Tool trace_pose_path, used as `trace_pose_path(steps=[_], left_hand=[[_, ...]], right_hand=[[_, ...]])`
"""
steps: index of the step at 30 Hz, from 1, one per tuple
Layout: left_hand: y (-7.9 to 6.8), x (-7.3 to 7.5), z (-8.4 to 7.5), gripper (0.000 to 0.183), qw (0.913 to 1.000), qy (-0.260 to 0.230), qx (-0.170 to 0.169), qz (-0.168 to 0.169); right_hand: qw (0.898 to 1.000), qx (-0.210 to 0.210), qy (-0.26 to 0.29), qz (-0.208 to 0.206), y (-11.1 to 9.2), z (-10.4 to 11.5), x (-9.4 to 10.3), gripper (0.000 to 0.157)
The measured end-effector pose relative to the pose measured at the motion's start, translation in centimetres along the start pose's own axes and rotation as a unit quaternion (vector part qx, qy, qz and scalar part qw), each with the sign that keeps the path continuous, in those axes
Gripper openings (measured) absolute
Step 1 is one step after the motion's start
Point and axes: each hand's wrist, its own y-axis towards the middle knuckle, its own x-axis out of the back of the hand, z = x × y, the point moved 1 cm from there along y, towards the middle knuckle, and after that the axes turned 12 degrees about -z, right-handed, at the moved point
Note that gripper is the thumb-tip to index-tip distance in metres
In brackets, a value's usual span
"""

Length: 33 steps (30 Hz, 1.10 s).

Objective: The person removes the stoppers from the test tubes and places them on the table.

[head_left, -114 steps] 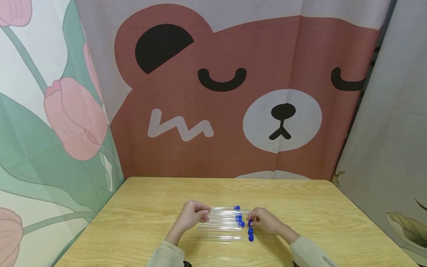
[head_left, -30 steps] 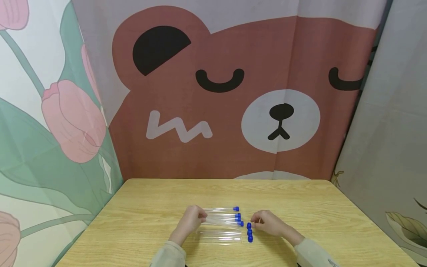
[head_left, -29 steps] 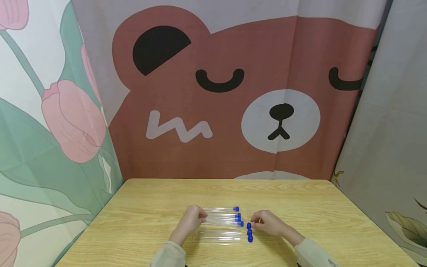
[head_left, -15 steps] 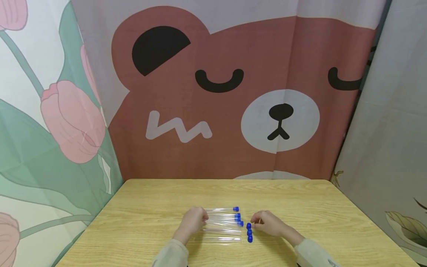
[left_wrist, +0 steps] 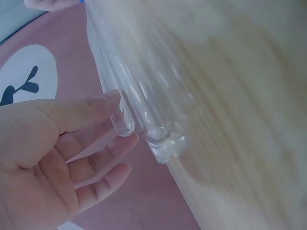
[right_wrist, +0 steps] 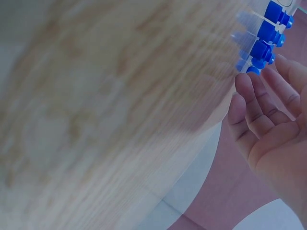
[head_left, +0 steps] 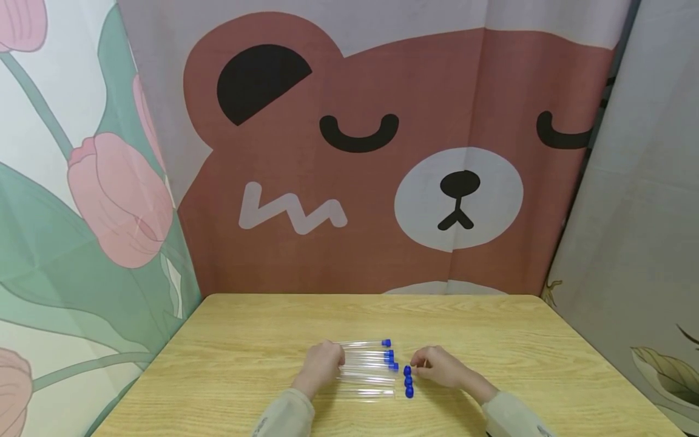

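In the left wrist view, my left hand pinches the rounded end of a clear test tube between thumb and a finger. More tube ends lie right beside it. The head view shows the left hand at the left ends of the row, hiding them. Several tubes there carry blue caps; nearer me lie clear tubes without caps. Three loose blue caps stand in a short column right of the tubes. My right hand hovers beside the farthest cap, fingers loosely curled with nothing between them.
The wooden table reaches back to a curtain with a bear print. A tulip-print curtain hangs on the left, and a pale one on the right.
The clear tube earlier stretched between both hands has come down among the others. My left hand has shifted slightly right and nearer. My right hand has drawn back from the caps, then stayed still.
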Motion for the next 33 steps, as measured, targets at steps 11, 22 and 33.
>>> trace_pose_path(steps=[11,22,33], left_hand=[[0.15,-0.09,-0.04,0.047,0.9996,-0.017,0.012,0.020],[0.36,-0.54,0.25,0.030,0.9988,-0.034,0.022,0.026],[-0.03,-0.50,0.83,0.024,0.9935,-0.096,0.053,0.030]], right_hand=[[1.000,0.015,0.004,0.001,-0.07,0.12,0.09,0.008],[1.000,0.008,0.007,0.006,-0.04,0.35,0.16,0.007],[1.000,0.014,0.010,0.007,-0.11,0.54,0.16,0.007]])
